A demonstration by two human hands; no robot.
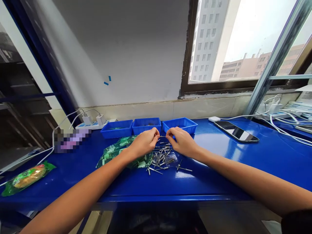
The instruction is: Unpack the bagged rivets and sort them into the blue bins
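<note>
My left hand (145,142) and my right hand (182,140) face each other above the blue table, both with fingers pinched. A thin blind rivet (162,136) spans the small gap between the fingertips, one end at each hand. Just below lies a loose pile of silver blind rivets (161,159), partly on clear plastic. Beside and under my left forearm is a green clear bag (110,152) with pale green pieces. Behind the hands stand three blue trays: a left tray (117,133), a middle tray (136,129) and a right tray (192,129).
A phone (236,131) lies at the right, near a white charger (214,119) and cables. A power strip (92,124) with plugs sits at the back left. A wrapped bread roll (29,177) lies front left. The table's front edge (165,198) runs below the forearms.
</note>
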